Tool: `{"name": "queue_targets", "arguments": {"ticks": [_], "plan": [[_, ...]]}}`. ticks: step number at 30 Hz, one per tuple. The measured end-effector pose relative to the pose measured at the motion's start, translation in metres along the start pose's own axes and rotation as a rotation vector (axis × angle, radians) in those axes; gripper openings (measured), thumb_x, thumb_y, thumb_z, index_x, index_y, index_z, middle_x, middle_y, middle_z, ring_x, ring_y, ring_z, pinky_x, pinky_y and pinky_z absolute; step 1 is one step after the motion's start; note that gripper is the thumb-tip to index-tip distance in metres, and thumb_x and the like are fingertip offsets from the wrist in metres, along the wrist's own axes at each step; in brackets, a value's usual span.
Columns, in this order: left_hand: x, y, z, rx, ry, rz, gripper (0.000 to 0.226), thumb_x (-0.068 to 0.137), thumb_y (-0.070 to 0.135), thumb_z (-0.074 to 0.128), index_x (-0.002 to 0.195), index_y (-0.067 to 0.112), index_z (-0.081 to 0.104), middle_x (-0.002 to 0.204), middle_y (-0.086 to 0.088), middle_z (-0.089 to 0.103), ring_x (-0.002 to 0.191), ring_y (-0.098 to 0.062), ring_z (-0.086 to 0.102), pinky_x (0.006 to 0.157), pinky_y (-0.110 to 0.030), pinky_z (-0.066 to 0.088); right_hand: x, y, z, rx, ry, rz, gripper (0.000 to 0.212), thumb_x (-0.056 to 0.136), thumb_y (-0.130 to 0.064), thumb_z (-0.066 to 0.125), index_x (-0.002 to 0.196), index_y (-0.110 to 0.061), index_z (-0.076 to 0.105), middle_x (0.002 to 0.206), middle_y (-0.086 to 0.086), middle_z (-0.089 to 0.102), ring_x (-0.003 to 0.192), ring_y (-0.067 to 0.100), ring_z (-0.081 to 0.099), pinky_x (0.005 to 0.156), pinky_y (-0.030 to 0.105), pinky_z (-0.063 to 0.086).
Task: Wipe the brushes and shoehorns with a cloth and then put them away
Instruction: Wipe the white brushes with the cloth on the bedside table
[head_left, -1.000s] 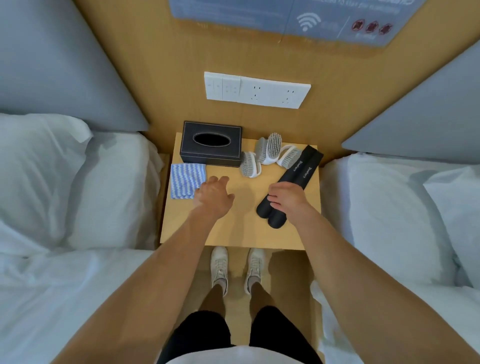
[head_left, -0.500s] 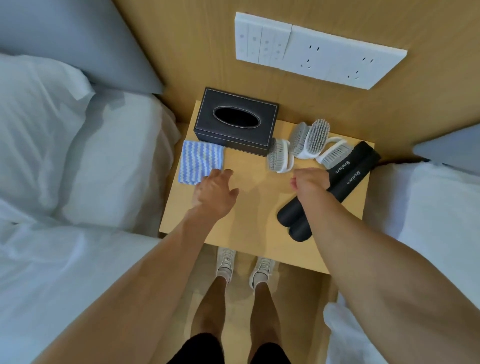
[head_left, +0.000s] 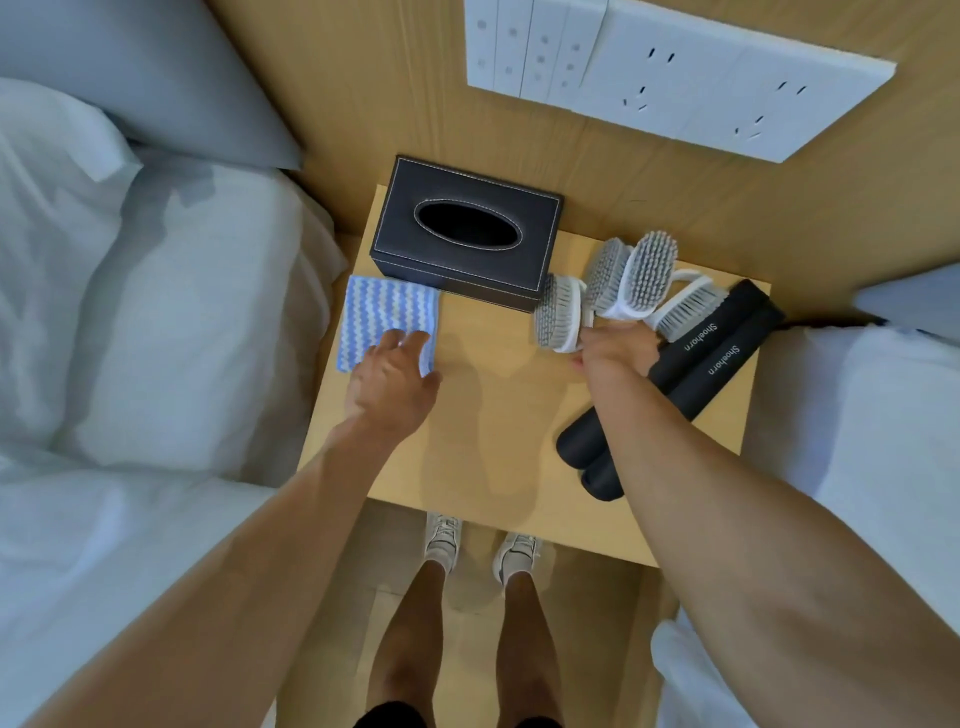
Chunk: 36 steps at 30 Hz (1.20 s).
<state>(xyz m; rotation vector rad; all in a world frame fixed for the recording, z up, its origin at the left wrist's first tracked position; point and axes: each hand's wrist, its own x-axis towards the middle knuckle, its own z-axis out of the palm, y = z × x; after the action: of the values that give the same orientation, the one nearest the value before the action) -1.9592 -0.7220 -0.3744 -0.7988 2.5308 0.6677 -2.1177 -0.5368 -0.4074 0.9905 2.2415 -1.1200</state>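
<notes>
On the wooden nightstand a blue and white striped cloth lies at the left edge. My left hand rests its straight fingertips on the cloth's near corner. Several grey-bristled brushes with white backs are piled at the back right; the leftmost brush stands on its side. My right hand reaches the near ends of the brushes and touches them, with its fingers mostly hidden under its back. Two black shoehorns lie side by side under my right wrist and forearm.
A black tissue box stands at the back of the nightstand, between cloth and brushes. White beds flank the nightstand on both sides. A white socket panel is on the wooden wall behind. My feet stand below the front edge.
I have leaned in closer. My left hand moved left onto the cloth. My right hand moved off the shoehorns and forward to the brushes.
</notes>
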Motion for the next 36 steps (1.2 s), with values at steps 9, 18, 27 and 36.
{"name": "queue_targets", "arguments": {"ticks": [9,18,27,36], "plan": [[0.038,-0.009,-0.004,0.057,-0.027,-0.013,0.064,0.096,0.027,0.06,0.152,0.018,0.03,0.159,-0.007,0.023,0.136,-0.031,0.041,0.106,-0.046,0.043,-0.02,0.012,-0.017,0.192,-0.26,0.092,0.022,0.077,0.004,0.075,0.096,-0.006,0.069,0.089,0.014,0.069,0.07,0.022,0.069,0.055,0.029,0.058],[0.06,-0.008,-0.01,0.129,0.021,-0.035,0.062,0.093,0.004,0.055,0.148,0.015,0.027,0.127,-0.011,0.052,0.109,-0.036,0.06,0.079,-0.044,0.05,-0.035,0.03,-0.034,0.091,-0.396,-0.034,0.013,0.081,-0.007,0.079,0.082,-0.016,0.07,0.091,0.008,0.071,0.077,0.019,0.067,0.08,0.034,0.06],[0.03,-0.01,-0.006,0.452,-0.004,0.068,0.026,0.09,0.028,0.059,0.115,0.021,0.063,0.115,-0.005,0.057,0.111,-0.026,0.05,0.097,-0.036,0.038,-0.057,0.035,-0.061,0.085,-0.405,-0.205,0.016,0.078,-0.022,0.085,0.069,-0.026,0.073,0.085,-0.021,0.068,0.086,-0.001,0.062,0.071,0.011,0.045],[-0.051,0.063,-0.098,-0.321,0.22,0.178,0.02,0.084,0.015,0.062,0.086,0.005,0.045,0.074,-0.014,0.055,0.069,-0.033,0.052,0.057,-0.037,0.042,-0.117,-0.01,-0.136,0.228,-0.67,-0.313,0.024,0.089,-0.017,0.073,0.091,0.005,0.062,0.126,0.007,0.064,0.117,0.027,0.062,0.081,0.035,0.061]]}}
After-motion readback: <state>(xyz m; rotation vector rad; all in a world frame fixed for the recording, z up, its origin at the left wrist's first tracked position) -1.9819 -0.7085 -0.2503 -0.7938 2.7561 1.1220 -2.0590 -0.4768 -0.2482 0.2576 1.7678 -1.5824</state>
